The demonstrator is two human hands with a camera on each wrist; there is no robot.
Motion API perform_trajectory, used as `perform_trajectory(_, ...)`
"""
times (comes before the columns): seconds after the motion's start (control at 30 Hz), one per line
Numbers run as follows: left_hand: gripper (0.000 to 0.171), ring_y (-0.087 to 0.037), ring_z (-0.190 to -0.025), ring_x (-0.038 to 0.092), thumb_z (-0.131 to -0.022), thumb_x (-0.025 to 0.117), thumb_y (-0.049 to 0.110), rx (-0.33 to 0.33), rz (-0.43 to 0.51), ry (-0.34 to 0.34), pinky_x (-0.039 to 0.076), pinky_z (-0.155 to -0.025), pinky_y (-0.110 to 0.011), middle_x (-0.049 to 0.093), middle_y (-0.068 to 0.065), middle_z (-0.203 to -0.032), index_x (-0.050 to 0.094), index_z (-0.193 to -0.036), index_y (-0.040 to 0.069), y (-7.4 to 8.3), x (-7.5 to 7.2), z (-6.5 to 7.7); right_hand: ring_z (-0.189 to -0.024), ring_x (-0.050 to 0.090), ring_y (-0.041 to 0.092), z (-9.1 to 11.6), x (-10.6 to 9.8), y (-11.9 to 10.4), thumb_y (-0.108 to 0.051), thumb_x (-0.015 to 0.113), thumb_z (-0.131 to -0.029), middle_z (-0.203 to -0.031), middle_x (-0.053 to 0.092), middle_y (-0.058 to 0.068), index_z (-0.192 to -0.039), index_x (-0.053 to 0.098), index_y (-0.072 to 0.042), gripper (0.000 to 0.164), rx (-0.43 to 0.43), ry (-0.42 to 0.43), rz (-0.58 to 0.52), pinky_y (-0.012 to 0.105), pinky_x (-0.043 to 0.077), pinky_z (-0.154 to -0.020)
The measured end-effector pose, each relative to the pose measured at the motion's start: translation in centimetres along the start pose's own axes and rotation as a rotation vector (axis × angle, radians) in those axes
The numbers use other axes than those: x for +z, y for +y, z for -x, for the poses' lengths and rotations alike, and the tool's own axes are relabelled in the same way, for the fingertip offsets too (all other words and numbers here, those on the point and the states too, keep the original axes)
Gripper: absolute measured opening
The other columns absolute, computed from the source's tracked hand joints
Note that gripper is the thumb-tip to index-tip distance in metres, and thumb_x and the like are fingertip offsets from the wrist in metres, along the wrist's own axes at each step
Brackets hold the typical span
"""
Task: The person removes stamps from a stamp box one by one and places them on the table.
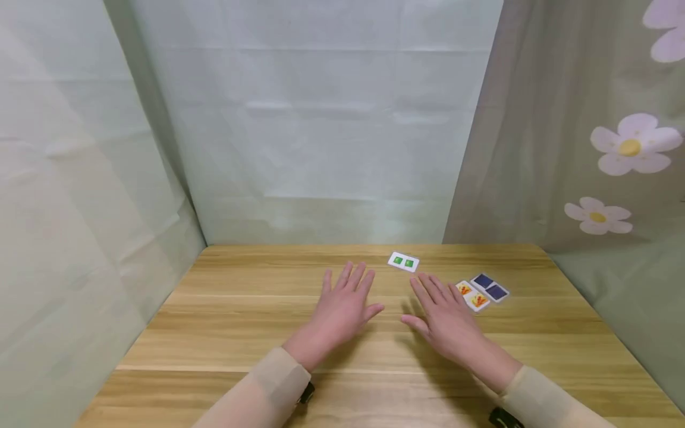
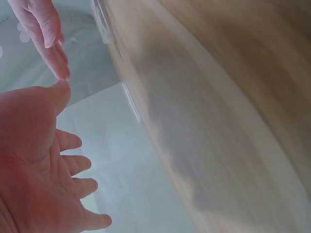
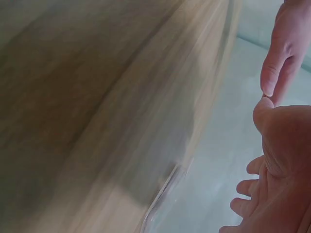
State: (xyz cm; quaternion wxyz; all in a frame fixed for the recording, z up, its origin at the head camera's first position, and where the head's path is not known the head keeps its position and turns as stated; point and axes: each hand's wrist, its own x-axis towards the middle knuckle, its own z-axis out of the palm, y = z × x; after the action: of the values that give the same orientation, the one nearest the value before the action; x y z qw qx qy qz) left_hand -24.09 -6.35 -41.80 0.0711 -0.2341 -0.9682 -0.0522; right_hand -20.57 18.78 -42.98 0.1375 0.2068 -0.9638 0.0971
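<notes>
Both hands hover palm down over the wooden table, fingers spread and holding nothing. In the head view the left hand is left of centre, its thumb pointing toward the other hand. The right hand is to its right, its fingers overlapping the edge of a card with two orange-yellow pictures. Beside that card lies one with two dark blue squares. Farther back, a white card with two green squares lies beyond the fingertips. The wrist views show each palm raised above the tabletop, with a shadow beneath.
A pale cloth hangs behind the table's back edge, and another pale sheet hangs on the left. On the right is a grey curtain with white flowers. Dark wrist straps show below the sleeves.
</notes>
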Motion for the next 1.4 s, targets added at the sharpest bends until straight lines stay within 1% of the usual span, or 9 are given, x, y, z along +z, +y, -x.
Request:
perform_trajectory(0.13, 0.079, -0.038, -0.167, 0.019, -0.112, 0.053, 0.062, 0.014, 0.021, -0.005, 0.013, -0.127, -0.075, 0.026, -0.011, -0.181, 0.036, -0.174, 0.015, 0.7, 0.0, -0.4, -0.158, 0.036, 0.048, 0.3, 0.1, 0.5, -0.053, 0.065, -0.110, -0.172, 0.038, 0.024, -0.169, 0.041, -0.003, 0.081, 0.018, 0.005, 0.005, 0.074, 0.023, -0.125)
perform_trajectory(0.33, 0.079, -0.036, -0.167, 0.020, -0.112, 0.054, 0.062, 0.028, 0.033, -0.004, 0.014, -0.127, -0.075, 0.025, -0.009, -0.181, 0.037, -0.173, 0.015, 1.7, 0.2, -1.0, -0.156, 0.038, 0.049, 0.8, 0.3, 1.1, -0.052, 0.067, -0.108, -0.171, 0.040, 0.024, -0.168, 0.043, -0.002, 0.081, 0.034, 0.013, 0.007, 0.075, 0.027, -0.123)
perform_trajectory(0.43, 0.079, -0.036, -0.167, 0.021, -0.111, 0.055, 0.062, 0.038, 0.035, -0.005, 0.015, -0.127, -0.075, 0.027, -0.010, -0.181, 0.038, -0.173, 0.016, 2.3, 0.4, -1.2, -0.156, 0.040, 0.048, 1.2, 0.3, 1.5, -0.053, 0.067, -0.108, -0.171, 0.042, 0.024, -0.167, 0.045, -0.002, 0.081, 0.041, 0.021, 0.013, 0.074, 0.030, -0.122)
perform_trajectory(0.6, 0.079, -0.036, -0.166, 0.023, -0.111, 0.055, 0.062, 0.059, 0.025, -0.010, 0.017, -0.128, -0.074, 0.025, -0.008, -0.181, 0.038, -0.173, 0.016, 3.2, 0.7, -1.5, -0.155, 0.041, 0.049, 2.0, 0.3, 2.1, -0.051, 0.070, -0.107, -0.169, 0.044, 0.024, -0.166, 0.046, -0.002, 0.080, 0.056, 0.020, 0.017, 0.074, 0.031, -0.122)
perform_trajectory(0.87, 0.078, -0.035, -0.167, 0.022, -0.111, 0.056, 0.062, 0.089, 0.031, -0.015, 0.016, -0.128, -0.073, 0.024, -0.007, -0.182, 0.039, -0.172, 0.017, 4.3, 1.3, -2.1, -0.153, 0.043, 0.050, 3.2, 0.5, 3.0, -0.049, 0.071, -0.106, -0.167, 0.046, 0.026, -0.165, 0.046, -0.001, 0.080, 0.074, 0.028, 0.015, 0.076, 0.032, -0.120)
perform_trajectory(1.13, 0.077, -0.035, -0.167, 0.021, -0.111, 0.054, 0.062, 0.114, 0.042, -0.041, 0.016, -0.128, -0.073, 0.025, -0.006, -0.182, 0.039, -0.172, 0.018, 5.4, 1.5, -2.5, -0.153, 0.042, 0.051, 4.0, 0.4, 3.9, -0.049, 0.073, -0.105, -0.166, 0.047, 0.027, -0.163, 0.049, 0.000, 0.080, 0.080, 0.026, 0.037, 0.074, 0.032, -0.121)
perform_trajectory(1.4, 0.075, -0.034, -0.166, 0.024, -0.112, 0.054, 0.061, 0.146, 0.038, -0.041, 0.020, -0.127, -0.072, 0.028, -0.006, -0.181, 0.041, -0.172, 0.018, 6.4, 1.7, -3.0, -0.150, 0.048, 0.048, 4.8, -0.2, 4.4, -0.051, 0.073, -0.104, -0.163, 0.051, 0.027, -0.162, 0.050, 0.001, 0.081, 0.073, 0.031, 0.053, 0.071, 0.035, -0.120)
